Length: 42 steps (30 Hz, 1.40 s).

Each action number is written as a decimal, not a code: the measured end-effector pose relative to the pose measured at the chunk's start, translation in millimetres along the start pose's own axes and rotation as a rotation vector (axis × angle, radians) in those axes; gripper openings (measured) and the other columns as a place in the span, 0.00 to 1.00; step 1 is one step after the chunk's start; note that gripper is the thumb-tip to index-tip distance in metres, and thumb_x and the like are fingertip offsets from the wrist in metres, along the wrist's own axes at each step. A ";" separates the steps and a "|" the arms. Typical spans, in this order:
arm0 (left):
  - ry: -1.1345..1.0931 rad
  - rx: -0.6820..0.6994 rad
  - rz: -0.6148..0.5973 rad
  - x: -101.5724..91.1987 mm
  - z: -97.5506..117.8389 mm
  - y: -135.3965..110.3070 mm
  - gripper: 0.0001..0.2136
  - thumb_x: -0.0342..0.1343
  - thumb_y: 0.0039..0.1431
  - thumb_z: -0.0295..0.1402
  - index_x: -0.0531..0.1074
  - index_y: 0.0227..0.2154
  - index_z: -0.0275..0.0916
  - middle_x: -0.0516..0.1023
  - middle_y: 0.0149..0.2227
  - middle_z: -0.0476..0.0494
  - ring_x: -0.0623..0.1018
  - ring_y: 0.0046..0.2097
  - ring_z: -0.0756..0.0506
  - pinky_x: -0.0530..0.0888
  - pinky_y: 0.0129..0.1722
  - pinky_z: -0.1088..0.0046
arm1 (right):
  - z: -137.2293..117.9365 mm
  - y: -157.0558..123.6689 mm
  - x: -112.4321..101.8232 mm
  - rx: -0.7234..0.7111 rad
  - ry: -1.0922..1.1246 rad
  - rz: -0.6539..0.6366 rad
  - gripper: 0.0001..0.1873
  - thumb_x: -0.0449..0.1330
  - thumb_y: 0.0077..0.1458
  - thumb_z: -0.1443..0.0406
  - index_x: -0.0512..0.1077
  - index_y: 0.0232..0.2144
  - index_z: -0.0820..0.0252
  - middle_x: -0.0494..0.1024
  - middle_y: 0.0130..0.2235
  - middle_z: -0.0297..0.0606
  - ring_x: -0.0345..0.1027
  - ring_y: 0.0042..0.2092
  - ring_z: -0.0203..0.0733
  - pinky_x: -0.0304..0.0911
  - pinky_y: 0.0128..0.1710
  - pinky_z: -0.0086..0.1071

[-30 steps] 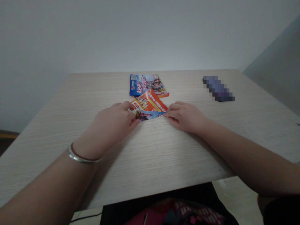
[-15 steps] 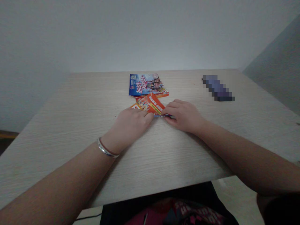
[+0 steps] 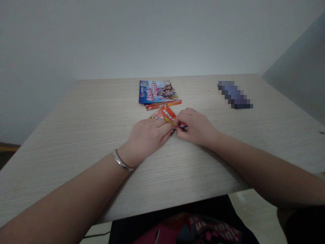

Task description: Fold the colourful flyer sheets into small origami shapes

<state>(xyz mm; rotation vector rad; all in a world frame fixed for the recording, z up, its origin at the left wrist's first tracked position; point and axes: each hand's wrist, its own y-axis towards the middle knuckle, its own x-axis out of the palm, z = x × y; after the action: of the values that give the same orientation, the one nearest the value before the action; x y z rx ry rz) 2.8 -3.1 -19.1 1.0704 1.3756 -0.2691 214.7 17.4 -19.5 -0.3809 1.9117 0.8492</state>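
An orange printed leaflet (image 3: 167, 113) lies on the table between my hands, partly covered by them. My left hand (image 3: 149, 136), with a silver bangle at the wrist, is pressed over its near left part, fingers together and thumb at the near edge. At the right end, my right hand (image 3: 195, 126) pinches the leaflet's folded edge, where a small red and dark blue part shows. Just beyond sits a stack of leaflets (image 3: 158, 92) with a blue printed sheet on top and orange edges below.
A dark, pixelated flat object (image 3: 235, 95) rests at the back right of the pale wooden table (image 3: 83, 112). The wall (image 3: 162, 37) rises behind the table's far edge. My lap and a dark red patterned cloth (image 3: 188, 230) are below the front edge.
My left hand has slid right, closer to my right hand. The orange leaflet has come slightly nearer, apart from the stack, and less of it shows.
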 end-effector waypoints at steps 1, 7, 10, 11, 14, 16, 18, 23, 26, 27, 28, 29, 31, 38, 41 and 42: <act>0.004 0.010 0.019 -0.2 -0.1 0.2 0.12 0.49 0.70 0.35 0.75 0.33 0.39 0.80 0.32 0.46 0.78 0.33 0.45 0.67 0.28 0.69 | 0.4 0.1 -0.2 -0.005 0.000 0.001 0.02 0.58 0.51 0.69 0.71 0.29 0.59 0.77 0.33 0.40 0.69 0.39 0.46 0.63 0.40 0.37; 0.018 -0.014 0.025 -0.9 -3.7 -0.6 0.14 0.49 0.70 0.36 0.75 0.31 0.39 0.80 0.30 0.46 0.76 0.30 0.45 0.64 0.26 0.68 | 7.6 -3.1 -1.8 0.007 -0.024 0.007 0.02 0.58 0.50 0.69 0.71 0.28 0.58 0.77 0.33 0.40 0.69 0.38 0.45 0.62 0.38 0.36; 0.005 -0.079 0.011 -2.0 -6.7 -2.6 0.15 0.48 0.70 0.37 0.75 0.30 0.40 0.79 0.30 0.46 0.75 0.29 0.46 0.63 0.26 0.68 | 13.6 -5.0 -3.9 0.026 -0.062 0.014 0.03 0.58 0.49 0.69 0.71 0.29 0.58 0.77 0.33 0.40 0.69 0.38 0.45 0.62 0.38 0.36; -0.006 -0.101 0.012 -2.5 -7.5 -3.2 0.15 0.48 0.70 0.38 0.75 0.31 0.40 0.80 0.30 0.46 0.75 0.29 0.46 0.63 0.26 0.68 | 15.3 -5.5 -4.8 0.032 -0.072 0.017 0.03 0.58 0.49 0.69 0.71 0.29 0.58 0.77 0.33 0.40 0.70 0.38 0.46 0.62 0.39 0.36; -0.040 -0.133 0.006 -3.9 -9.2 -4.3 0.14 0.48 0.70 0.38 0.76 0.33 0.40 0.81 0.32 0.46 0.76 0.30 0.46 0.62 0.27 0.68 | 18.4 -6.5 -7.7 0.045 -0.101 0.014 0.04 0.59 0.48 0.69 0.71 0.29 0.58 0.78 0.34 0.40 0.70 0.40 0.46 0.63 0.39 0.37; -0.050 -0.141 -0.001 -4.9 -9.6 -4.5 0.14 0.47 0.70 0.38 0.76 0.33 0.40 0.81 0.32 0.45 0.76 0.30 0.46 0.62 0.27 0.68 | 18.7 -7.0 -9.5 0.055 -0.121 0.006 0.04 0.59 0.48 0.69 0.71 0.30 0.58 0.78 0.34 0.41 0.70 0.40 0.46 0.63 0.39 0.37; -0.054 -0.160 -0.009 -6.1 -10.1 -4.7 0.15 0.47 0.70 0.38 0.76 0.34 0.40 0.81 0.32 0.45 0.76 0.31 0.45 0.62 0.27 0.68 | 19.4 -7.8 -11.2 0.067 -0.130 0.006 0.04 0.59 0.48 0.69 0.71 0.29 0.57 0.78 0.34 0.40 0.70 0.40 0.46 0.62 0.39 0.36; -0.042 -0.222 -0.029 -8.1 -15.2 -7.8 0.15 0.48 0.70 0.39 0.77 0.35 0.41 0.80 0.32 0.44 0.75 0.30 0.46 0.61 0.27 0.69 | 30.8 -13.2 -14.9 0.087 -0.129 0.050 0.04 0.58 0.48 0.70 0.70 0.28 0.57 0.77 0.33 0.39 0.70 0.38 0.45 0.62 0.39 0.36; -0.026 -0.274 -0.015 -7.3 -19.6 -10.1 0.15 0.48 0.69 0.39 0.77 0.34 0.40 0.80 0.33 0.43 0.75 0.31 0.46 0.62 0.28 0.70 | 39.9 -16.2 -15.6 0.161 -0.085 0.153 0.04 0.59 0.48 0.70 0.69 0.29 0.57 0.75 0.32 0.37 0.69 0.36 0.43 0.62 0.37 0.36; -0.028 -0.277 -0.010 -6.7 -20.8 -10.3 0.15 0.48 0.69 0.39 0.77 0.34 0.40 0.80 0.33 0.43 0.75 0.31 0.46 0.63 0.28 0.70 | 41.4 -16.6 -15.3 0.172 -0.052 0.193 0.04 0.59 0.49 0.70 0.70 0.30 0.57 0.75 0.32 0.37 0.69 0.35 0.43 0.63 0.37 0.36; -0.038 -0.268 -0.003 -6.0 -21.9 -10.3 0.15 0.48 0.69 0.39 0.77 0.34 0.40 0.80 0.34 0.43 0.76 0.32 0.46 0.64 0.29 0.70 | 41.9 -16.7 -14.6 0.160 -0.015 0.225 0.04 0.59 0.51 0.69 0.71 0.32 0.57 0.76 0.33 0.37 0.69 0.35 0.42 0.63 0.37 0.36; -0.060 -0.250 0.007 -5.3 -22.9 -9.9 0.14 0.47 0.70 0.39 0.77 0.35 0.40 0.80 0.34 0.43 0.76 0.32 0.46 0.65 0.30 0.70 | 41.4 -16.5 -13.8 0.123 0.021 0.244 0.05 0.60 0.52 0.67 0.71 0.34 0.57 0.77 0.35 0.38 0.70 0.36 0.43 0.64 0.39 0.37; -0.122 -0.198 0.040 -4.1 -24.9 -8.6 0.14 0.47 0.70 0.38 0.77 0.37 0.40 0.80 0.34 0.43 0.76 0.34 0.46 0.68 0.33 0.70 | 37.6 -15.7 -11.9 0.009 0.068 0.236 0.05 0.61 0.56 0.64 0.73 0.37 0.56 0.79 0.39 0.39 0.71 0.40 0.44 0.65 0.43 0.39; -0.069 -0.158 0.134 0.5 -31.8 -9.4 0.10 0.54 0.67 0.39 0.78 0.35 0.43 0.82 0.36 0.44 0.78 0.40 0.42 0.69 0.50 0.57 | 23.3 -16.3 -8.9 -0.062 0.064 0.223 0.04 0.61 0.61 0.63 0.77 0.35 0.53 0.81 0.37 0.37 0.72 0.42 0.45 0.65 0.46 0.41; -0.049 -0.147 0.120 2.7 -28.8 -9.2 0.09 0.54 0.67 0.37 0.79 0.37 0.44 0.82 0.38 0.45 0.78 0.42 0.42 0.69 0.49 0.57 | 20.2 -15.1 -6.0 -0.086 0.036 0.217 0.05 0.60 0.61 0.64 0.77 0.35 0.53 0.81 0.37 0.36 0.72 0.41 0.44 0.65 0.45 0.39; -0.055 -0.140 0.116 3.1 -26.8 -8.3 0.09 0.54 0.67 0.36 0.78 0.38 0.43 0.82 0.38 0.45 0.78 0.41 0.42 0.69 0.49 0.58 | 18.9 -14.2 -4.7 -0.100 0.025 0.209 0.06 0.60 0.62 0.64 0.78 0.35 0.53 0.81 0.38 0.36 0.72 0.41 0.43 0.65 0.45 0.38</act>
<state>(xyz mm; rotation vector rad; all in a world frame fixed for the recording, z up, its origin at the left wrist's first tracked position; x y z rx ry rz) -20.0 13.5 -21.2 1.0149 1.2595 -0.1147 237.6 20.1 -26.4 -0.2555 1.9607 1.0848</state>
